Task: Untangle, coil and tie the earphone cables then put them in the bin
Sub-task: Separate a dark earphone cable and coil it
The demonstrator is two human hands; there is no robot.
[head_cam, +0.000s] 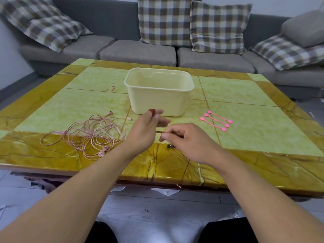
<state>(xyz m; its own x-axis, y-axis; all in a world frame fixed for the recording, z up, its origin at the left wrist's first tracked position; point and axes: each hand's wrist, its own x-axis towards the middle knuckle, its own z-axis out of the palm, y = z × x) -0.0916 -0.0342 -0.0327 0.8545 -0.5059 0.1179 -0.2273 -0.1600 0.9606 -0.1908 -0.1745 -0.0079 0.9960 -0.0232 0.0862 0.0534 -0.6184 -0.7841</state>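
Observation:
My left hand (146, 128) is raised over the table's front edge with a dark red cable coil (152, 112) wound round its fingers. A thin dark strand (159, 132) of the same cable runs from it to my right hand (182, 140), which pinches it; dark earbuds (171, 146) peek out beneath that hand. A tangled heap of pink earphone cables (89, 135) lies on the table to the left of my left hand. The cream plastic bin (158, 100) stands open just behind my hands. Three pink cable ties (216, 120) lie side by side to the bin's right.
The green and amber marble table (245, 95) spans the view, its front edge near my forearms. A grey sofa (140, 50) with checked cushions stands behind it. Scraps of white paper lie on the floor under the table.

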